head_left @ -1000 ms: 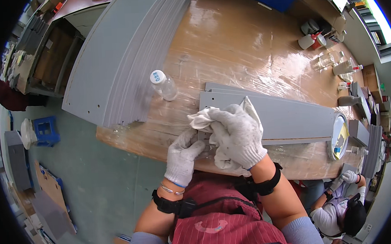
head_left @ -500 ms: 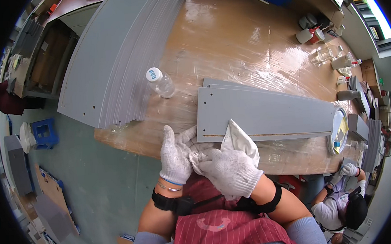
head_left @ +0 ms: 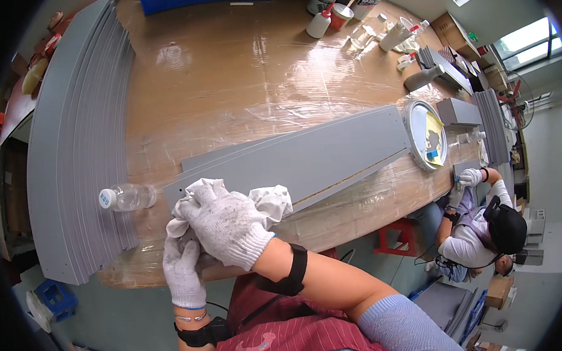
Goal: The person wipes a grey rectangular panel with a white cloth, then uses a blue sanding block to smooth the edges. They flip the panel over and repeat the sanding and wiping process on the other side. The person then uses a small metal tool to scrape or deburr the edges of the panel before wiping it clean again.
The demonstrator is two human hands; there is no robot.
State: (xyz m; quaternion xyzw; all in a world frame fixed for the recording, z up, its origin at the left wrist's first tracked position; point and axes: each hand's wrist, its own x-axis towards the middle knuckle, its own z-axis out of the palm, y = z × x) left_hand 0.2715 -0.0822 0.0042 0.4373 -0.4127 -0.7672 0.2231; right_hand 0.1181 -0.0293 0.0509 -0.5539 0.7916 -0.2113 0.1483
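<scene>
A long grey board with a brown strip along its near edge lies slantwise on top of another grey board. My right hand, in a soiled white knit glove, is closed on a white cloth and presses it on the board's left end. Part of the cloth bunches out beside the wrist. My left hand, gloved too, is at the board's near left corner, right against the right hand. Its fingers are curled, and what they grip is hidden. A clear bottle with a white cap lies just left of the boards.
A tall stack of grey boards takes up the table's left side. Beyond the board's right end sits a round lid. Bottles and tubs, among them a white squeeze bottle, stand at the back. A co-worker works at the right.
My view has swung to the right. Both hands have moved from the table's near edge onto the board's left end, the cloth now pressed on its surface. The clear bottle, upright before, now appears lying.
</scene>
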